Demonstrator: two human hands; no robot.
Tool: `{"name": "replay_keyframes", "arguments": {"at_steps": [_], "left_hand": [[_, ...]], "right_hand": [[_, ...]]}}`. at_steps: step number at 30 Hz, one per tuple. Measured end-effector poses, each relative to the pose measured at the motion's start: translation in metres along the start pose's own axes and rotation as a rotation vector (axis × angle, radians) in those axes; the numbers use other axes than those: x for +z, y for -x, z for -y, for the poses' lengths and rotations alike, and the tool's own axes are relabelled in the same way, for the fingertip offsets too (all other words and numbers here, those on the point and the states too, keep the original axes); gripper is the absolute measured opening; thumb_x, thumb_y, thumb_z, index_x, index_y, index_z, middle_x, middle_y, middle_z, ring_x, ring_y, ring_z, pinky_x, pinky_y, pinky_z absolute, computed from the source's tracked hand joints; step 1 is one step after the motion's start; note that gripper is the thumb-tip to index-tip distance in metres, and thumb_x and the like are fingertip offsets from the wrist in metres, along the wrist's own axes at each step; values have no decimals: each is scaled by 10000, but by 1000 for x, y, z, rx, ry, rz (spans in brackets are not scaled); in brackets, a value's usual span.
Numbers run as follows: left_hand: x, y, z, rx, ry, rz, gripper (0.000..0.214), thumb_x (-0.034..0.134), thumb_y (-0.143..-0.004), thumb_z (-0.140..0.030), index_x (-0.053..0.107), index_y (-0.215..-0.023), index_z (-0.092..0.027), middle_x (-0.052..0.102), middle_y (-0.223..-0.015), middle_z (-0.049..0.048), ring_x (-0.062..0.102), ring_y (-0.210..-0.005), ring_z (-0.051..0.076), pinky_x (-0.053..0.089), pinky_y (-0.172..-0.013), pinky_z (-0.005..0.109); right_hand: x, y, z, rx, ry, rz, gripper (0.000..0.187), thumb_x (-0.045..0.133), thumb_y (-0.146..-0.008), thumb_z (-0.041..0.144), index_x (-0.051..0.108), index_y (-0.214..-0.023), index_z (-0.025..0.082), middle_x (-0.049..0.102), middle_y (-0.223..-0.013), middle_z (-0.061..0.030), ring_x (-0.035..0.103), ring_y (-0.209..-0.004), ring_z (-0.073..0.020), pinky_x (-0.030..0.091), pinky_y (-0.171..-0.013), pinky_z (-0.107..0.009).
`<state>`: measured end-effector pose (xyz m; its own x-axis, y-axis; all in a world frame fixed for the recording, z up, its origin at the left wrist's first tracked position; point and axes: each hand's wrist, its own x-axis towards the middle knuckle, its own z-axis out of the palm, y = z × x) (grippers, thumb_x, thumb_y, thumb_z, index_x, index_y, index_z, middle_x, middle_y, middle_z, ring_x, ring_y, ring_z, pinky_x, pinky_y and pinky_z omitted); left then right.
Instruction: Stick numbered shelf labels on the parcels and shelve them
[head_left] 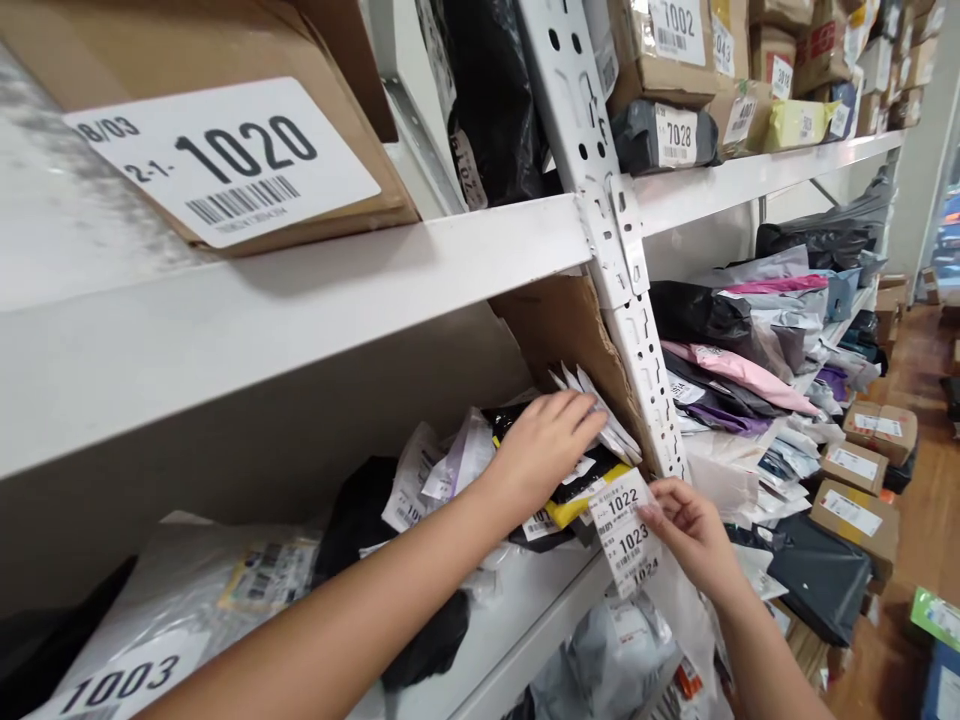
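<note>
1. While the right hand (696, 538) pinched its right edge between thumb and bent fingers, a label strip (624, 535) hung at the front of the lower shelf (499, 622), near the perforated white post (637, 330).
2. The strip was white and slightly slanted, with bold black numbers stacked down it: 1022 at the top, 1023 in the middle and 1024 at the bottom. The smaller print around them was mostly too fine to read.
3. The left hand (546, 442) lay over the goods on that shelf, its fingers close together and curled against some white packets (616, 432); whether they gripped anything could not be told.
4. Those packets were thin and flat, leaning on edge beside an upright cardboard sheet (574, 315).
5. Below the left hand was a black-and-yellow parcel (566, 512), dark and glossy with a bright yellow border, just beside the strip.
6. On the upper shelf (300, 310) stood a brown box (364, 195) whose large white label read 1020.
</note>
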<state>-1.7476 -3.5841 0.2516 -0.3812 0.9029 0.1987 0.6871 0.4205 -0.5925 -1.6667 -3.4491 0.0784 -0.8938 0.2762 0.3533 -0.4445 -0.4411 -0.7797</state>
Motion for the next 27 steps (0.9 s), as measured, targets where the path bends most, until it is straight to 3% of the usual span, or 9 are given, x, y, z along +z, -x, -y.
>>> {"name": "replay_keyframes", "arguments": {"at_steps": [2, 5, 7, 9, 12, 14, 17, 20, 27], "left_hand": [[2, -3, 6, 181, 9, 90, 130, 573, -877, -103, 666, -929, -177, 696, -967, 94, 635, -1014, 277, 489, -891, 397], [4, -2, 19, 261, 242, 236, 204, 519, -856, -88, 697, -853, -187, 712, -952, 69, 652, -932, 223, 483, -848, 328], [2, -1, 26, 200, 501, 293, 264, 486, -826, -100, 721, -900, -193, 712, -1047, 56, 657, -948, 189, 476, -871, 284], [-2, -2, 29, 84, 716, 337, 279, 446, -837, -171, 724, -851, -191, 708, -1006, 42, 653, -922, 173, 468, -872, 264], [-8, -8, 26, -85, 824, 412, 359, 432, -886, -415, 654, -716, -190, 648, -782, 20, 600, -779, 180, 445, -728, 270], [-8, -13, 21, -154, 806, 436, 380, 498, -837, -545, 605, -726, -198, 591, -703, -4, 542, -698, 171, 390, -639, 267], [-5, -16, 16, -205, 769, 414, 292, 575, -772, -497, 551, -739, -208, 556, -679, -24, 500, -657, 156, 346, -611, 260], [0, -14, 13, -243, 744, 370, 259, 533, -798, -448, 518, -690, -214, 534, -658, -19, 503, -652, 163, 354, -618, 268], [10, -10, 17, -266, 706, 185, 249, 604, -752, -435, 564, -666, -205, 503, -807, 18, 541, -762, 192, 453, -761, 315]], "right_hand": [[2, -3, -4, -5, 12, 40, 369, 818, -717, 536, 689, -857, 220, 676, -740, -19, 608, -699, -170, 501, -703, -304], [5, -9, -7, -51, 4, 71, 333, 802, -743, 524, 682, -805, 219, 684, -771, -26, 620, -761, -180, 497, -744, -301], [10, -15, -8, -57, -27, 82, 343, 792, -749, 536, 665, -804, 222, 679, -786, -19, 616, -780, -176, 490, -757, -293], [16, -22, -8, -20, -31, 95, 384, 780, -740, 575, 656, -810, 218, 663, -760, -9, 601, -743, -167, 477, -716, -282], [28, -32, -9, 13, 21, 55, 491, 737, -704, 681, 646, -772, 203, 608, -651, 9, 544, -639, -153, 428, -615, -271], [35, -37, -11, -1, 63, -29, 549, 702, -681, 739, 620, -720, 198, 546, -583, 25, 479, -575, -137, 383, -563, -267], [44, -40, -15, -27, 152, -161, 570, 647, -697, 760, 590, -683, 193, 497, -556, 32, 392, -530, -117, 314, -509, -259], [49, -39, -17, -60, 255, -268, 540, 596, -744, 728, 535, -633, 203, 440, -532, 47, 329, -508, -104, 262, -486, -254], [51, -36, -15, -75, 321, -331, 504, 545, -784, 679, 409, -589, 234, 327, -507, 81, 260, -486, -90, 199, -472, -252]]}}
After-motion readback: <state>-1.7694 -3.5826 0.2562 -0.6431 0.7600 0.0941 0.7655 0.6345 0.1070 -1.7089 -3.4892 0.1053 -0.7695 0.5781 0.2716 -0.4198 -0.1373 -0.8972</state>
